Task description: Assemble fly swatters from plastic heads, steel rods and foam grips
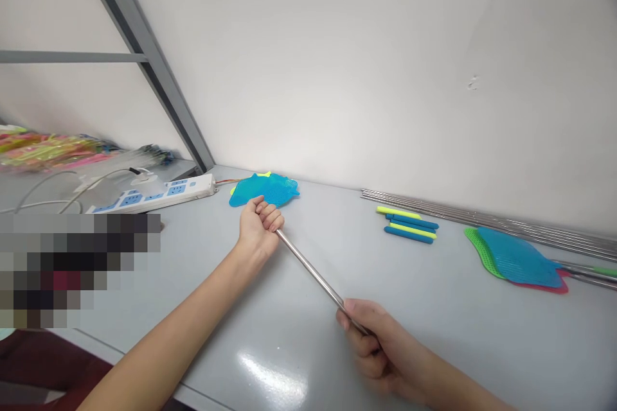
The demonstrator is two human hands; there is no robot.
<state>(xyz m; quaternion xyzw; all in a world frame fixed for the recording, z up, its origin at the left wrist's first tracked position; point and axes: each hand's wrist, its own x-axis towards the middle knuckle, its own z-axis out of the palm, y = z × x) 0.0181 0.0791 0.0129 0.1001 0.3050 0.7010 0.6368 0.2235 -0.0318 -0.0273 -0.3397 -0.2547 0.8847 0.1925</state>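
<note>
A thin metal rod [309,266] runs slantwise between my two hands above the grey table. My left hand [261,221] is closed round its far end, and the fingers hide that tip. Lower down, my right hand [373,347] grips the near end, thumb along the rod. Just beyond my left hand lies a stack of blue fly swatter heads [265,189] with some yellow showing beneath. Several blue and yellow handle sleeves [412,225] lie in a small pile farther right.
Several bare metal rods [463,215] lie along the wall. Fly swatters with blue, green and red heads [520,258] rest at the right. A white power strip [193,187] with cables sits left, before a grey metal frame [159,70]. Colourful bagged items [53,149] lie behind it.
</note>
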